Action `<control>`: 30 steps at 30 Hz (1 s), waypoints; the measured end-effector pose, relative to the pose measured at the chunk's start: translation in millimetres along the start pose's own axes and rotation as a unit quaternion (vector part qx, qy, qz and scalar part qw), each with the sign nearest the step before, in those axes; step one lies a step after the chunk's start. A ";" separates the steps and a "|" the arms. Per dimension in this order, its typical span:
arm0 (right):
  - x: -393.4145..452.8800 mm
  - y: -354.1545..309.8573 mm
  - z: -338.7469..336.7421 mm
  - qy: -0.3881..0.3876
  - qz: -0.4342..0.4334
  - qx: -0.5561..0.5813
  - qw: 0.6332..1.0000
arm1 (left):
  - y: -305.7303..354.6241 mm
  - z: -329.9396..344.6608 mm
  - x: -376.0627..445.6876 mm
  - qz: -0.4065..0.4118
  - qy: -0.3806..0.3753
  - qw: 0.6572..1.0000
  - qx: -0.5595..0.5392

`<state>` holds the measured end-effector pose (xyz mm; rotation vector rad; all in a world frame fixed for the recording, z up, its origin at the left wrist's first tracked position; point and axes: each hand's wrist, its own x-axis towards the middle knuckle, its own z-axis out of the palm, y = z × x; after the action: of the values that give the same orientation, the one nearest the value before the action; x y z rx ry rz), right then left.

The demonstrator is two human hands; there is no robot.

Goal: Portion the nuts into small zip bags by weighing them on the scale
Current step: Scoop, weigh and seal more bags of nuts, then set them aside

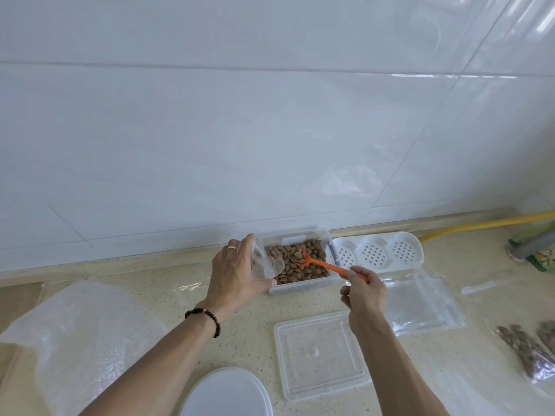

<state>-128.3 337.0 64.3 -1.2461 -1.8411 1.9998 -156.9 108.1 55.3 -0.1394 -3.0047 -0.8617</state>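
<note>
While filled bags (pixel 530 352) sit at 4 o'clock, left hand (pixel 232 274) pinches an open zip bag (pixel 265 261) over the nut tub (pixel 300 259) at 12; right hand (pixel 365 291) clamps the orange scoop (pixel 322 264), mid-portion, nothing weighed yet.

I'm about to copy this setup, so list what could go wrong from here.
1. The small zip bag is held by the left hand at the container edge; its floppy mouth could fold, spilling nuts.
2. The right hand pinches the orange scoop at its handle end, so a loaded scoop may tip.
</note>
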 end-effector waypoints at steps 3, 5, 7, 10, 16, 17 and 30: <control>-3.7 -8.4 -3.3 -0.016 -0.009 0.018 1.000 | 4.1 0.2 2.7 -0.007 -0.009 1.000 0.009; -8.0 -17.8 -3.6 -0.036 -0.037 0.027 0.998 | 7.1 -0.3 5.2 -0.011 -0.018 1.000 0.012; -14.5 -28.4 -1.3 -0.058 -0.073 0.023 0.995 | 10.4 -0.8 7.7 -0.016 -0.027 0.999 0.012; -28.3 -40.1 5.3 -0.091 -0.161 -0.042 0.982 | 13.2 -1.0 10.9 -0.023 -0.032 0.999 0.008; -54.8 -43.8 10.7 -0.200 -0.413 -0.230 0.858 | 16.4 -5.7 10.2 -0.010 -0.037 0.999 -0.033; -56.7 -45.4 8.3 -0.192 -0.424 -0.225 0.856 | 17.7 -7.0 8.8 -0.009 -0.034 0.999 -0.037; -94.2 -63.2 -52.7 -0.031 -0.285 -0.028 0.958 | 57.1 -35.5 -35.9 0.020 -0.007 0.991 -0.136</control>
<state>-59.5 334.2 168.7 -0.5618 -1.9999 1.6836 -116.5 134.6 114.2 -0.2062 -2.8693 -1.2664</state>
